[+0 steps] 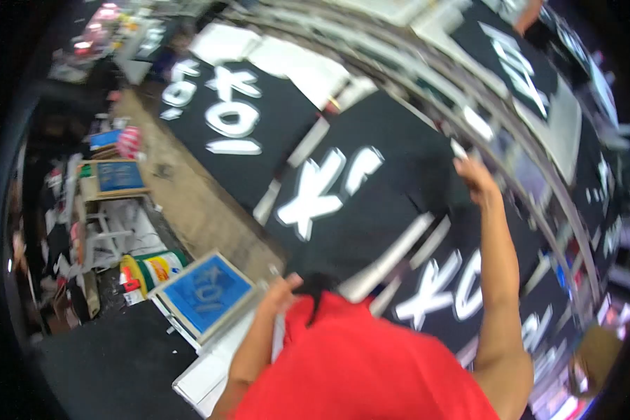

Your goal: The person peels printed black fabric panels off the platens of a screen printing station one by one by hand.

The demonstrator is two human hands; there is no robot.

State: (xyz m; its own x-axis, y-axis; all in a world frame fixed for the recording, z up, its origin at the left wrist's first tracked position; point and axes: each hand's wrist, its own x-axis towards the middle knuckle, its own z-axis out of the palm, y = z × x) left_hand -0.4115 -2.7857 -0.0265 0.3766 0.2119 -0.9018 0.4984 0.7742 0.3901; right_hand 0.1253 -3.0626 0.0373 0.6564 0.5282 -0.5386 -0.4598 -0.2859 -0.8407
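A black fabric panel [392, 140] with white brush-like lettering lies in front of me. My right hand [477, 178] is at its far right edge, fingers closed round a small white item [459, 150] that is too blurred to name. Near the panel's lower left edge is my left hand [281, 292], smeared by motion; what it holds, if anything, does not show. Beside it a dark bunched piece [318, 285] rests against my red shirt.
More printed black panels lie to the left [273, 105] and lower right [434, 294]. A blue framed screen [206, 292] and a green-and-yellow tub [154, 271] stand at lower left. Metal rails [532, 150] curve past on the right. Another person's hand [528, 15] shows at upper right.
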